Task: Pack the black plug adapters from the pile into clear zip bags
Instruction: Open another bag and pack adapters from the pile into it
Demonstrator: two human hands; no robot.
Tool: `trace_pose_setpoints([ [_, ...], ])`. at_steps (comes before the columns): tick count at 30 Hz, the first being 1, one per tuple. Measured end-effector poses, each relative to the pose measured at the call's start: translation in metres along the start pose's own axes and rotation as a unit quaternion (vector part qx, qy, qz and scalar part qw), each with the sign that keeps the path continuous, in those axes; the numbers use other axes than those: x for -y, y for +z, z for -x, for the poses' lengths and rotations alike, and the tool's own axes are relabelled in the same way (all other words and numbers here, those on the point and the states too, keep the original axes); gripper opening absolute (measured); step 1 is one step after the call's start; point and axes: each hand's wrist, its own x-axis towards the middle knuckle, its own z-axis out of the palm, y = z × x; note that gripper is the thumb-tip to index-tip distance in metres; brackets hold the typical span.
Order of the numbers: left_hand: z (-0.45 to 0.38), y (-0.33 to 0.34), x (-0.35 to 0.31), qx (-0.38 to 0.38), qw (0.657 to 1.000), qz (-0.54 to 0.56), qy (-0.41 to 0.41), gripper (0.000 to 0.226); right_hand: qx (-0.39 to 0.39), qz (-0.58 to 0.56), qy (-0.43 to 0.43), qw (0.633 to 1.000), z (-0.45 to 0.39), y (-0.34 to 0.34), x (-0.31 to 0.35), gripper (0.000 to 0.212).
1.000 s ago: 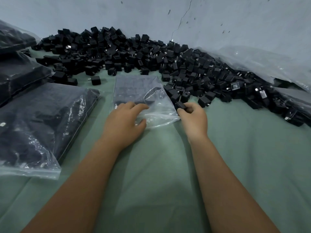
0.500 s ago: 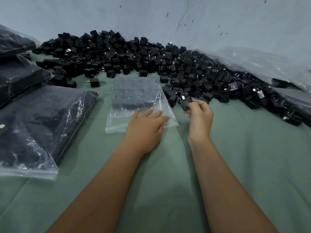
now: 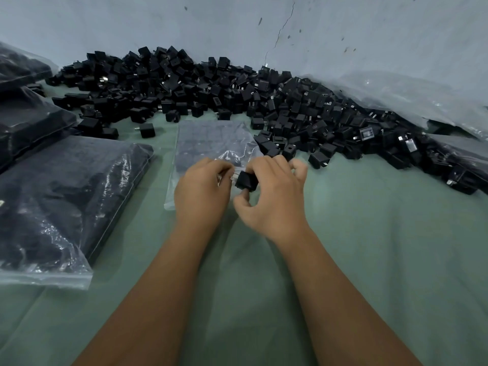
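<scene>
The right hand (image 3: 274,196) pinches one black plug (image 3: 247,181) between thumb and fingers. The plug's metal prongs point left, toward the left hand (image 3: 203,191). The left hand's fingers are curled at the near edge of the bag (image 3: 211,143), and they seem to hold its mouth, but the plastic there is hard to see, so I cannot tell if the mouth is open.

The plug sits right between the two hands, touching the right fingers and just beside the left ones. The bag lies flat on the green cloth (image 3: 369,247), stretching away from the hands toward the pile (image 3: 237,96). Rows of plugs already fill its far part. So the plug must go forward and a bit left to slip in, and the right hand is the one to push it.

A full bag (image 3: 60,196) lies to the left. More plastic (image 3: 412,99) lies on the right by the wall.
</scene>
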Motion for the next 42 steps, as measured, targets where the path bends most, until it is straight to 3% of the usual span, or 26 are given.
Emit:
trace_pose_setpoints([
  [4,0.000,0.000,-0.003,-0.013,1.000,0.009,0.011,0.012,0.022,0.083,0.006,0.996,0.001,0.000,-0.005,0.020],
  [8,0.002,0.001,-0.005,0.031,0.999,-0.039,0.017,0.017,0.043,0.144,0.032,0.988,0.001,0.006,-0.005,0.026],
  [13,0.003,-0.001,-0.008,0.017,0.997,-0.069,0.039,0.015,0.079,0.132,0.036,0.987,0.002,0.008,-0.010,0.030],
  [17,0.004,-0.002,-0.011,0.026,0.997,-0.049,0.051,0.012,0.038,0.093,0.038,0.994,-0.001,0.012,-0.011,0.021],
  [21,0.004,-0.003,-0.011,0.038,0.994,-0.049,0.085,0.005,0.005,0.053,0.080,0.995,-0.005,0.017,-0.012,0.031],
  [24,0.003,-0.002,-0.011,0.040,0.989,-0.062,0.125,0.003,0.069,0.064,0.066,0.993,-0.007,0.020,-0.018,0.044],
  [27,0.003,-0.001,-0.010,0.040,0.988,-0.071,0.132,0.005,0.094,0.091,0.058,0.990,-0.008,0.023,-0.023,0.027],
  [30,0.003,-0.001,-0.010,0.032,0.988,-0.072,0.130,0.009,0.085,0.096,0.096,0.987,-0.009,0.026,-0.028,0.019],
  [35,0.003,0.003,-0.007,0.045,0.990,-0.072,0.115,0.010,0.120,0.059,0.201,0.970,-0.011,0.029,-0.035,0.035],
  [39,0.001,0.012,-0.001,0.133,0.981,-0.133,0.053,0.036,0.148,0.056,0.214,0.964,-0.018,0.032,-0.033,0.049],
  [42,0.000,0.019,0.004,0.194,0.966,-0.170,0.026,0.057,0.156,0.062,0.221,0.961,-0.024,0.033,-0.031,0.042],
])
